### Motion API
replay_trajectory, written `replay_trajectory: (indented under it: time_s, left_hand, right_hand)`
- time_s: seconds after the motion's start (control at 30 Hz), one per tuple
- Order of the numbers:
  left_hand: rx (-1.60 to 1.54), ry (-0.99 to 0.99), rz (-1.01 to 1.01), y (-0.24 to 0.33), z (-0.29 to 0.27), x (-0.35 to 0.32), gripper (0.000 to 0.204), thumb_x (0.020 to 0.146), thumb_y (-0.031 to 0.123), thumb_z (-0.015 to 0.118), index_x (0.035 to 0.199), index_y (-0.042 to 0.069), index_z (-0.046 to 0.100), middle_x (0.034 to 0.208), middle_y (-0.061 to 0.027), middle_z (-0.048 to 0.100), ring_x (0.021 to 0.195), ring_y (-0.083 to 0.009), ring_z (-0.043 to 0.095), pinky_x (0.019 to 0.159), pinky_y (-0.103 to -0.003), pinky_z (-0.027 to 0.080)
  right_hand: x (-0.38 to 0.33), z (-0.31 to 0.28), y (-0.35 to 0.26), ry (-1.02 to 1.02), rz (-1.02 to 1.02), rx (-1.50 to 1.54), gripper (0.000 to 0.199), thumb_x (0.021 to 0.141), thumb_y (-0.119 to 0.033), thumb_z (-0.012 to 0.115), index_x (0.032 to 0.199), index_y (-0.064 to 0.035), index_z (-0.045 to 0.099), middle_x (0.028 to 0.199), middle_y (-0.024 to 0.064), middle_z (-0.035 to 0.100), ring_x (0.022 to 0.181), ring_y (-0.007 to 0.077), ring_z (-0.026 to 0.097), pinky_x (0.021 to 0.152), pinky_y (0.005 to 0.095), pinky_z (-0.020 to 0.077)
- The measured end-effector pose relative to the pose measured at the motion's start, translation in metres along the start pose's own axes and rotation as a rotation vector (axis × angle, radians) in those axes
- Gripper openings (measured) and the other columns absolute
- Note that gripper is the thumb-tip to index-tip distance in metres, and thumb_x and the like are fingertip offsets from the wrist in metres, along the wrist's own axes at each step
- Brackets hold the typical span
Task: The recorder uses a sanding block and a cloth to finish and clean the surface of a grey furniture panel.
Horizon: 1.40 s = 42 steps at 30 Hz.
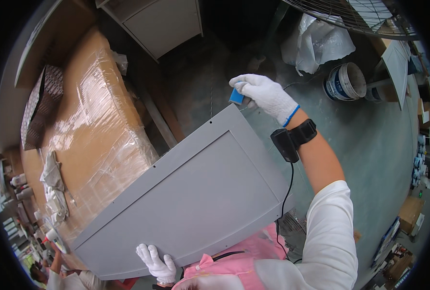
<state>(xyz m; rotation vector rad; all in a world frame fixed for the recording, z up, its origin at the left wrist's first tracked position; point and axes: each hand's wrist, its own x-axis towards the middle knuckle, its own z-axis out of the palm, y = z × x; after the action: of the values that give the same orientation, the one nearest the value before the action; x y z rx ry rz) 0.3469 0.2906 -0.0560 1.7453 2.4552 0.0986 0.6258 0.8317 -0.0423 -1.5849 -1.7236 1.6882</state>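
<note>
A grey framed panel (186,193) lies slanted in front of me, with small dark holes along its edges. My right hand (263,94), in a white glove with a blue cuff, grips a small blue block (236,96) at the panel's far corner. The block looks like a sanding sponge. Near the panel's lower edge my left hand (156,263), also gloved in white, lies flat on the surface with its fingers spread. A black strapped device (292,139) with a cable sits on my right wrist.
Left of the panel is a large cardboard-topped stack (92,121) wrapped in clear film, with crumpled cloths (54,188) on it. A white bucket (345,82), a plastic bag (319,43) and a fan guard (360,19) stand at far right. Another person (63,275) is at lower left.
</note>
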Motion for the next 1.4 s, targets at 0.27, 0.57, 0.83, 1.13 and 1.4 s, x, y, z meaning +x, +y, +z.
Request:
replay_trajectory:
  time_s: [0.27, 0.57, 0.83, 1.13, 1.4]
  left_hand:
    - [0.001, 0.023, 0.035, -0.004, 0.003, 0.002, 0.062, 0.099, 0.039, 0.044, 0.151, 0.007, 0.035, 0.158, -0.0232, 0.027, 0.145, -0.0504, 0.022, 0.117, -0.063, 0.021]
    - [-0.008, 0.045, 0.058, -0.005, 0.005, 0.005, 0.061, 0.099, 0.039, 0.043, 0.150, 0.006, 0.036, 0.158, -0.0240, 0.028, 0.144, -0.0513, 0.024, 0.116, -0.064, 0.022]
    - [0.001, 0.033, 0.045, -0.004, 0.003, 0.004, 0.059, 0.099, 0.037, 0.044, 0.148, 0.004, 0.038, 0.157, -0.0249, 0.029, 0.144, -0.0515, 0.023, 0.116, -0.063, 0.022]
    - [-0.004, 0.027, 0.039, -0.002, 0.001, 0.004, 0.058, 0.099, 0.034, 0.044, 0.147, 0.002, 0.039, 0.157, -0.0238, 0.029, 0.145, -0.0492, 0.023, 0.117, -0.063, 0.021]
    - [-0.017, 0.050, 0.052, 0.002, 0.000, 0.006, 0.058, 0.098, 0.030, 0.045, 0.148, 0.002, 0.038, 0.157, -0.0255, 0.028, 0.145, -0.0491, 0.024, 0.118, -0.062, 0.021]
  right_hand:
    - [0.005, 0.003, 0.014, 0.049, 0.023, 0.026, 0.038, 0.099, -0.028, 0.053, 0.130, -0.0068, 0.062, 0.105, 0.0053, 0.067, 0.088, 0.0129, 0.064, 0.078, 0.0270, 0.0523]
    - [-0.002, 0.008, 0.028, 0.503, -0.540, -0.307, 0.034, 0.097, -0.022, 0.059, 0.127, -0.0075, 0.060, 0.108, 0.0149, 0.069, 0.095, 0.0290, 0.067, 0.085, 0.0392, 0.0560]
    - [-0.009, 0.011, 0.003, 0.364, -0.744, -0.772, 0.033, 0.088, -0.012, 0.067, 0.120, -0.0055, 0.061, 0.094, 0.0137, 0.067, 0.088, 0.0300, 0.067, 0.079, 0.0412, 0.0574]
    - [-0.027, 0.019, 0.017, 0.373, -0.324, -0.330, 0.039, 0.098, -0.031, 0.058, 0.129, -0.0069, 0.059, 0.118, 0.0166, 0.067, 0.108, 0.0334, 0.066, 0.096, 0.0423, 0.0539]
    - [-0.092, 0.013, 0.054, 0.377, -0.379, -0.332, 0.035, 0.098, -0.025, 0.058, 0.125, -0.0039, 0.060, 0.113, 0.0180, 0.067, 0.103, 0.0336, 0.066, 0.091, 0.0407, 0.0542]
